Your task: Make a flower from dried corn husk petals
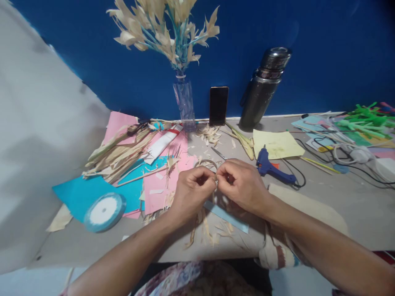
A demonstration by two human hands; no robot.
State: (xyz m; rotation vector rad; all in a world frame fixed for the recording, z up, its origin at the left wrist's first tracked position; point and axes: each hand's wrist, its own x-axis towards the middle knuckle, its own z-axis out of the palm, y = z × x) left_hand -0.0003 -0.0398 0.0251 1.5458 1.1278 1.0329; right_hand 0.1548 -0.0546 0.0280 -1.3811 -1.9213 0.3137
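My left hand (197,187) and my right hand (239,181) meet above the middle of the table, thumbs and fingertips pinched together. Whatever lies between the fingertips is too small and too covered to name. Just behind them shows part of a tan ring-shaped thing (206,163). Under the hands a pale blue strip (228,218) lies among dry husk scraps (210,232). Beyond the fingers rests a thin metal tool (218,153), perhaps scissors. A blue glue gun (273,168) lies to the right of my right hand.
A bottle of dried husk flowers (184,100), a phone (219,106) and a flask (263,90) stand along the blue wall. At left lie a ribbon spool (105,211), dry husks (123,154) and coloured paper (119,127). Cables (327,152) and green pipe cleaners (367,121) crowd the right.
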